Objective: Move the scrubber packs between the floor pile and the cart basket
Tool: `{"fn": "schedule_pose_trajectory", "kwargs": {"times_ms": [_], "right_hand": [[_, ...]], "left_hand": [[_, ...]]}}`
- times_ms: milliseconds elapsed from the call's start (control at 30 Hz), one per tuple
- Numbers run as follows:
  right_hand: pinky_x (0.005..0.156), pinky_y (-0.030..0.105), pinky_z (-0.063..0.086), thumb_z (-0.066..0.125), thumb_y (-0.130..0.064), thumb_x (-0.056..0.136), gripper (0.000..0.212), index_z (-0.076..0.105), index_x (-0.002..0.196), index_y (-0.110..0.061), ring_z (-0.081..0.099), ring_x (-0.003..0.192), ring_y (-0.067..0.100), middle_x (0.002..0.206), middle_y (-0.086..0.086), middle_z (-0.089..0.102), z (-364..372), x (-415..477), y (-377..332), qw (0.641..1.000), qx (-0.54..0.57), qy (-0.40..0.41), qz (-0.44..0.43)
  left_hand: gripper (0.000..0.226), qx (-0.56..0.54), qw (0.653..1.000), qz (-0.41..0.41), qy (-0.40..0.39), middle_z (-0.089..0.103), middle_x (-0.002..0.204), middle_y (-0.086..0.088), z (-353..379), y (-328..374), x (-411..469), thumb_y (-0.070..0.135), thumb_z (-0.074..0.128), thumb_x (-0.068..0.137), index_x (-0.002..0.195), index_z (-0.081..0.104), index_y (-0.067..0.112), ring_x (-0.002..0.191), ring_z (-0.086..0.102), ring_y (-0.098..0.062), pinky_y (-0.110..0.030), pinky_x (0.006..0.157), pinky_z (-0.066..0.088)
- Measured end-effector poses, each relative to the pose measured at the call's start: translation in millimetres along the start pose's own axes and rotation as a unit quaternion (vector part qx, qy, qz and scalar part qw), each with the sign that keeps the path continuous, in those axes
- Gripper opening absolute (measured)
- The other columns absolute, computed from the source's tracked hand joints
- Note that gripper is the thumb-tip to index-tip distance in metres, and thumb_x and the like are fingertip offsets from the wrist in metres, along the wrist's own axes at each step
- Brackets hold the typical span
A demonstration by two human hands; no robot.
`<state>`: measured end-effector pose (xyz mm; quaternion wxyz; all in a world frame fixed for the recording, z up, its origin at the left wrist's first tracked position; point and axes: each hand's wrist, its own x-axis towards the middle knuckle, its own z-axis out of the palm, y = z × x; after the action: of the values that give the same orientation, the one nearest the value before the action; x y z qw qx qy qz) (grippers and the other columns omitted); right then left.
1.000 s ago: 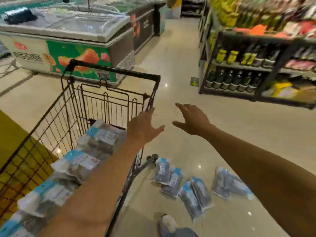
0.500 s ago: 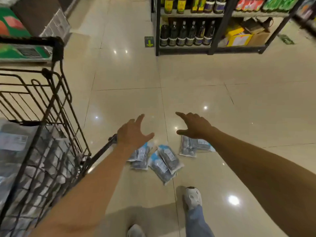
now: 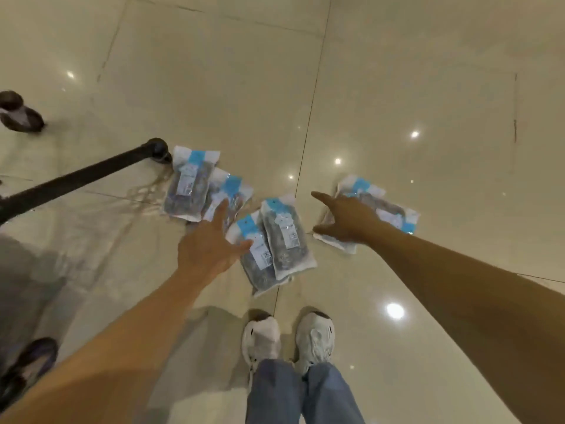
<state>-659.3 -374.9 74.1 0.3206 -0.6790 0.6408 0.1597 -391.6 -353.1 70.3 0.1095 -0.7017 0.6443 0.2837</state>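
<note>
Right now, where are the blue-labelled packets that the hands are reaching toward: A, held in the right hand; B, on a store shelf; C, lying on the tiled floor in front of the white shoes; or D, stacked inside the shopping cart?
C: the packets lie flat on the floor ahead of the white shoes, with the left hand and right hand open above them, gripping nothing.

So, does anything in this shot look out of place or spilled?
Yes: sealed food packets with blue labels lie scattered on the shiny tiled floor, some overlapping, beside a cart's lower frame. Both open hands, left hand and right hand, reach over them, holding nothing.
</note>
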Motion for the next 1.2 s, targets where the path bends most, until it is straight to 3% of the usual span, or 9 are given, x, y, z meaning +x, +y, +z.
{"fn": "schedule_pose_trajectory", "kwargs": {"times_ms": [300,467,567,667,833,967,1067,1133,1200], "right_hand": [[0.1,0.044,0.042,0.061,-0.053,0.082,0.09,0.002,0.148,-0.039,0.049,0.118,0.038,0.129,0.023,0.052,202.8,138.0,56.7,0.994,0.07,-0.084,0.011],[0.102,0.046,0.036,0.068,-0.056,0.074,0.102,0.0,0.148,-0.039,0.042,0.117,0.039,0.128,0.021,0.047,249.5,184.5,67.4,0.996,0.078,-0.045,-0.004],[0.101,0.045,0.039,0.079,-0.047,0.065,0.112,0.004,0.148,-0.041,0.043,0.112,0.033,0.124,0.019,0.041,249.2,190.6,70.3,0.987,0.158,-0.023,0.006],[0.098,0.039,0.04,0.084,-0.034,0.063,0.118,0.004,0.15,-0.034,0.051,0.115,0.032,0.132,0.015,0.051,244.6,194.1,67.7,0.979,0.198,-0.029,-0.027],[0.107,0.036,0.035,0.084,-0.012,0.063,0.121,0.003,0.149,-0.035,0.039,0.133,0.024,0.151,0.004,0.034,244.4,196.0,60.1,0.941,0.331,-0.067,-0.016],[0.091,0.041,0.052,0.078,0.012,0.061,0.119,0.011,0.15,-0.03,0.043,0.128,0.021,0.15,-0.001,0.032,252.3,186.4,50.3,0.86,0.506,-0.071,-0.005],[0.081,0.032,0.056,0.07,0.02,0.064,0.111,0.015,0.149,-0.027,0.056,0.108,0.015,0.15,-0.001,0.032,252.9,177.1,40.4,0.818,0.571,-0.073,0.017],[0.074,0.028,0.058,0.067,0.021,0.067,0.105,0.02,0.148,-0.025,0.058,0.09,0.01,0.151,0.0,0.031,243.6,170.0,35.3,0.804,0.587,-0.085,0.036],[0.066,0.017,0.055,0.066,0.021,0.068,0.098,0.026,0.147,-0.022,0.056,0.095,0.012,0.151,0.001,0.031,224.6,160.7,32.4,0.814,0.572,-0.081,0.052]], "left_hand": [[0.095,-0.015,0.994,-0.08,-0.079,0.056,0.125,-0.017,219.7,-53.4,86.6,0.063,0.06,0.077,0.148,0.001,0.041,0.11,0.056,-0.037,-0.039,0.084,0.046],[0.096,-0.078,0.992,-0.066,-0.075,0.053,0.12,-0.024,290.5,-60.8,109.2,0.058,0.063,0.078,0.148,-0.001,0.04,0.107,0.055,-0.039,-0.042,0.088,0.044],[0.099,-0.172,0.983,-0.066,-0.009,0.039,0.122,-0.015,304.4,-55.0,114.1,0.05,0.075,0.071,0.146,0.01,0.045,0.107,0.052,-0.035,-0.038,0.094,0.043],[0.102,-0.24,0.968,-0.077,0.012,0.034,0.126,-0.013,306.8,-49.0,116.9,0.038,0.081,0.066,0.144,0.016,0.05,0.114,0.048,-0.034,-0.038,0.101,0.039],[0.097,-0.308,0.948,-0.078,-0.019,0.049,0.134,-0.007,301.9,-53.0,122.9,0.034,0.079,0.069,0.138,0.016,0.06,0.121,0.05,-0.028,-0.037,0.099,0.04],[0.095,-0.356,0.932,-0.071,-0.021,0.051,0.138,0.005,300.0,-57.7,123.7,0.025,0.08,0.069,0.14,0.025,0.054,0.125,0.048,-0.017,-0.032,0.102,0.039],[0.095,-0.335,0.94,-0.066,-0.015,0.053,0.136,0.001,293.9,-59.3,122.4,0.017,0.081,0.068,0.141,0.029,0.048,0.123,0.05,-0.021,-0.038,0.104,0.041],[0.095,-0.32,0.946,-0.053,-0.02,0.053,0.136,-0.001,283.5,-61.3,119.0,0.015,0.084,0.065,0.141,0.034,0.043,0.124,0.049,-0.023,-0.04,0.105,0.04],[0.099,-0.321,0.946,-0.035,-0.023,0.05,0.138,-0.002,266.7,-63.6,110.7,0.016,0.088,0.057,0.14,0.038,0.038,0.126,0.046,-0.022,-0.04,0.108,0.037]]}}
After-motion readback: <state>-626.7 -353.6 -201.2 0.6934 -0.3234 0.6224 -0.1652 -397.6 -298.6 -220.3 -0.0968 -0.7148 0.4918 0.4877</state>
